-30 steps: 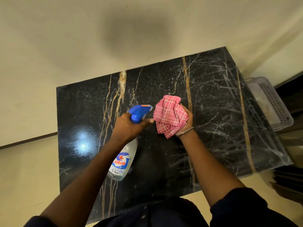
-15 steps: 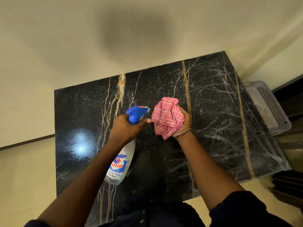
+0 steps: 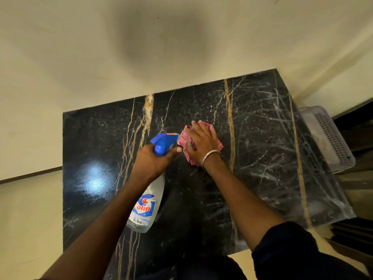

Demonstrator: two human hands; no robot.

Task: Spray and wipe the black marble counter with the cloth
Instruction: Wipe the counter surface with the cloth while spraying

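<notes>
Right hand (image 3: 201,144) flipped since half a second before: then it held the pink checked cloth (image 3: 184,138) bunched and lifted, now it lay palm down on it, fingers spread flat over the cloth, pressing rather than clutching. Left hand and bottle barely shifted.

Black marble counter (image 3: 262,158) filled the lower frame, with gold and white veins and a glare spot at left. The cloth sat mid-counter toward the far edge, under the right hand. White streaks on the right half could be veining or residue; could not tell.

Step in hand, by my read: start of wiping. To do it well, keep the palm flat with even pressure, run overlapping passes to the edges, and refold the cloth once it is damp. Keep the nozzle clear of the wiping hand, since the two were almost touching.

Containers: a pale perforated basket (image 3: 327,136) sat just beside the counter's right edge, lower down; something pale was inside, too blurred to name. The spray bottle (image 3: 148,205) was clear with a blue trigger head, held tilted above the counter, and the left hand (image 3: 150,162) wrapped its neck with a finger at the trigger. Liquid level not readable. A metal bangle (image 3: 210,155) circled the right wrist.
</notes>
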